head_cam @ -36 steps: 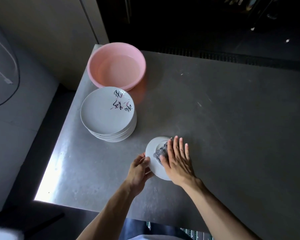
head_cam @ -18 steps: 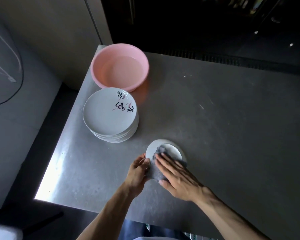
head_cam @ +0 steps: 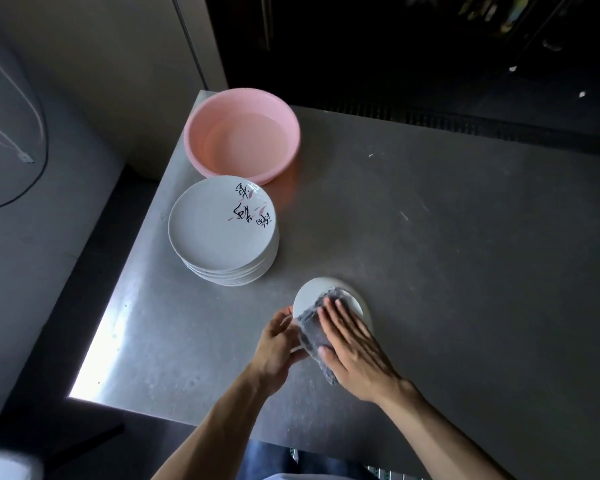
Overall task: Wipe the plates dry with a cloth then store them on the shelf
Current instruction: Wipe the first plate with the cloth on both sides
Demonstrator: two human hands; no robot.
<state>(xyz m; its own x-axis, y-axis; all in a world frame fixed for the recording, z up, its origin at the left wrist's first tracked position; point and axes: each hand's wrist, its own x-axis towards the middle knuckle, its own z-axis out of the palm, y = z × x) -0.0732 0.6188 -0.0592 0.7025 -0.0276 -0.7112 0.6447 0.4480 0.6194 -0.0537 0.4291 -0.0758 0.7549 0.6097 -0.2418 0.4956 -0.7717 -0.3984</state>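
A small white plate [head_cam: 314, 291] lies on the grey table [head_cam: 465, 271] near its front edge. A grey cloth [head_cam: 314, 329] is spread over the plate's near half. My right hand [head_cam: 355, 344] presses flat on the cloth with straight fingers. My left hand [head_cam: 278, 344] grips the plate's left rim, thumb on top. A stack of several larger white plates [head_cam: 222, 230], the top one with black writing and pink marks, stands to the far left of them.
A pink basin [head_cam: 242, 133] sits at the table's back left corner, touching the stack's far side. The table's left edge drops to a dark floor. A dark grille runs along the table's back edge.
My right hand has slid the cloth from the plate's middle toward its near left side, fingers turning leftward. My left hand stays on the rim.
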